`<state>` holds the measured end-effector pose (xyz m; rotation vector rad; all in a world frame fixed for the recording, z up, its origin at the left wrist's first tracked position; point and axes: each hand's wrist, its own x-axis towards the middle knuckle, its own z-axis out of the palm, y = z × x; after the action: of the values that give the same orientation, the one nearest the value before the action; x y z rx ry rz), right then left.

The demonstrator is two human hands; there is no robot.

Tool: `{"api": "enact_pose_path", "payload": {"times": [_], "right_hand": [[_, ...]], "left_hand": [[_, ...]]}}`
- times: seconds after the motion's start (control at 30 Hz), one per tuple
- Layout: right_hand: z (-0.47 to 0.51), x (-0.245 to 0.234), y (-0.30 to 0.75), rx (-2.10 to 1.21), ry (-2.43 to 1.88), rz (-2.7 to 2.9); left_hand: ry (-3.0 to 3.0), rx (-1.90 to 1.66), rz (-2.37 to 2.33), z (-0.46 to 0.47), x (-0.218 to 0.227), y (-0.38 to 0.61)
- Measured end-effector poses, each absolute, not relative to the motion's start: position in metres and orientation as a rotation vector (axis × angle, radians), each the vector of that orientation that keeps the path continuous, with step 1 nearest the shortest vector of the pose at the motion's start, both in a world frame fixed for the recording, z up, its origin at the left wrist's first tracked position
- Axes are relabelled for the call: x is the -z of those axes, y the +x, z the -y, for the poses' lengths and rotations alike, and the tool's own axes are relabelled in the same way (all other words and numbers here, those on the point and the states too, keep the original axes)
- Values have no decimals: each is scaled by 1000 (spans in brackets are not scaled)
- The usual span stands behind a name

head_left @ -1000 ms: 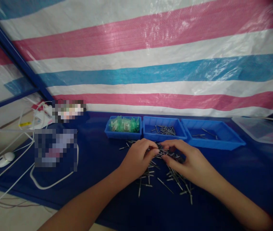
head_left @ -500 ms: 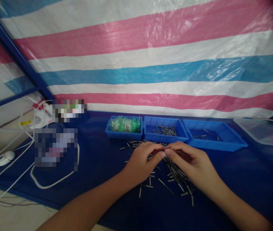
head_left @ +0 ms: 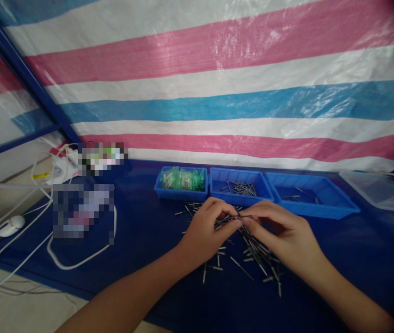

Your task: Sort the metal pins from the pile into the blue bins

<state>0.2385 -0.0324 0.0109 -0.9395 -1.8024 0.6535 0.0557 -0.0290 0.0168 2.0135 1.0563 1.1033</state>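
Observation:
My left hand (head_left: 206,226) and my right hand (head_left: 283,233) meet over a loose pile of blind rivets (head_left: 261,259) on the blue table. Thumb and forefinger of each hand are pinched together, fingertips nearly touching. Between them is a thin dark blind rivet (head_left: 240,216); its ends are partly hidden by the fingers, and I cannot tell whether there is more than one. More rivets lie scattered below the hands and behind my left hand.
Behind the hands stand three blue bins: one with green packets (head_left: 183,179), a middle bin (head_left: 214,180) with a heap of rivets, and a right bin (head_left: 339,208) with a few. A clear plastic lid (head_left: 373,189) lies far right. White cables (head_left: 61,267) run at left.
The fingertips have shifted slightly, and more of the thin rivet shows between them. The whole view has moved a little; the bins and the pile look the same.

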Motion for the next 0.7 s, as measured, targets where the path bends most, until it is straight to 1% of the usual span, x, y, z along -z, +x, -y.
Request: {"api": "enact_pose_path", "payload": {"times": [0.23, 0.33, 0.43, 0.53, 0.63, 0.7], "right_hand": [[28, -14, 242, -626, -1007, 1914], [26, -19, 248, -518, -1052, 1946], [16, -22, 271, -251, -1219, 1832], [-3, -21, 307, 108, -1520, 1702], [-20, -21, 334, 287, -1807, 1828], [-20, -22, 338, 371, -1826, 1858]], "left_hand": [[2004, -1168, -1075, 29, -17, 55], [2053, -1110, -1085, 28, -20, 51], [2211, -910, -1080, 29, -30, 46], [2423, -649, -1040, 34, -43, 38], [2528, -404, -1068, 42, -49, 23], [2539, -253, -1069, 48, -47, 9]]}}
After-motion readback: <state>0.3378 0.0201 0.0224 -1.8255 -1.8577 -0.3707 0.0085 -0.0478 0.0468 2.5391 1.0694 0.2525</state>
